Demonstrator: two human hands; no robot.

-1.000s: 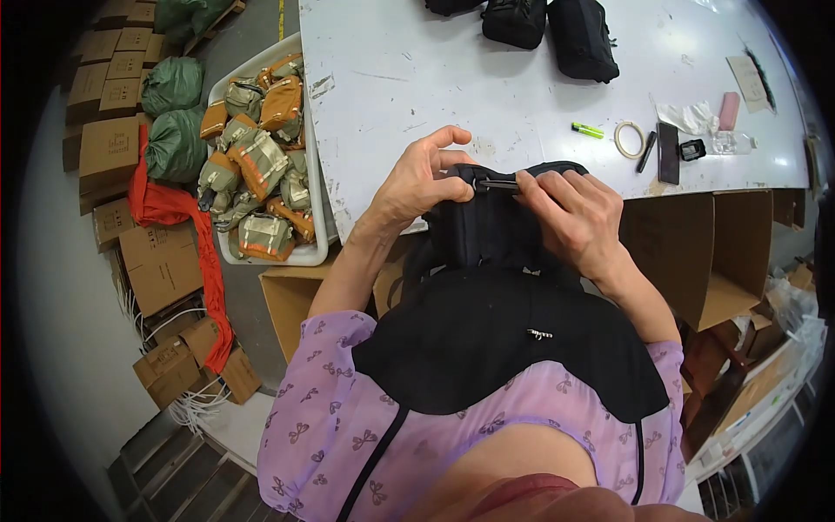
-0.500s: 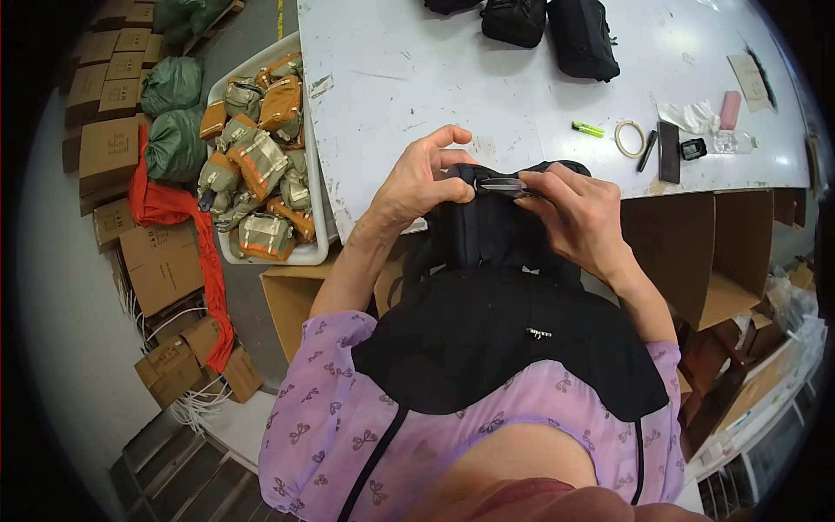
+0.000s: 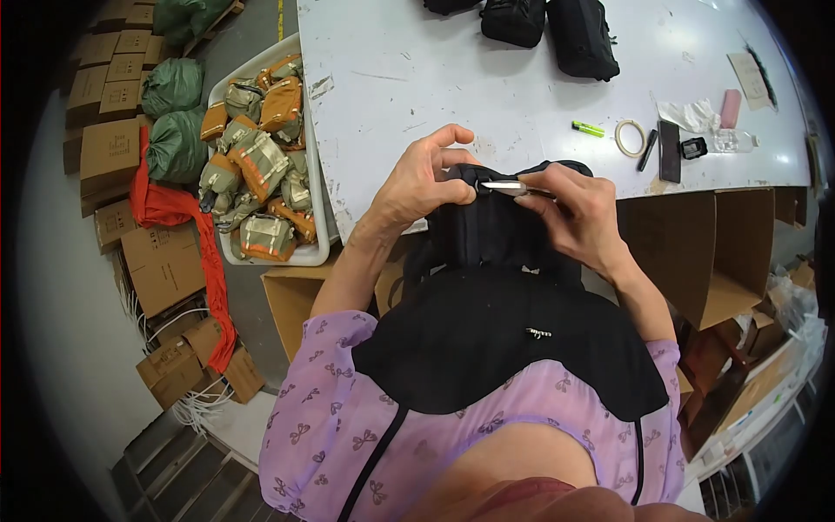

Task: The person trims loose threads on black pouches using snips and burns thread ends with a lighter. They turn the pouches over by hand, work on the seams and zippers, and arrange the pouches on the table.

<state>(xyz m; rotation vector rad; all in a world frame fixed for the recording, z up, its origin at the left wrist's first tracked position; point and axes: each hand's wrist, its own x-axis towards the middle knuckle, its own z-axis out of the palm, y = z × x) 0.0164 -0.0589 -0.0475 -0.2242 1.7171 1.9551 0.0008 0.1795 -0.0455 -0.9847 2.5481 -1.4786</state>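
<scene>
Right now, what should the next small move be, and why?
Probably ease the metal tool slightly nearer the pinched edge of the black bag, with its tip clear of the left thumb. The right hand holds the tool with its tip toward the spot the left hand pinches, close to that thumb. Any loose thread there is too small to tell.

So the black fabric bag [image 3: 513, 230] sits between both hands, its top edge pinched by the left hand [image 3: 424, 183], lower part down below them. Then there's a slim silvery metal tool [image 3: 504, 185], gripped in the right hand [image 3: 578, 209], lying roughly sideways with its pointy tip right by the left thumb.
</scene>
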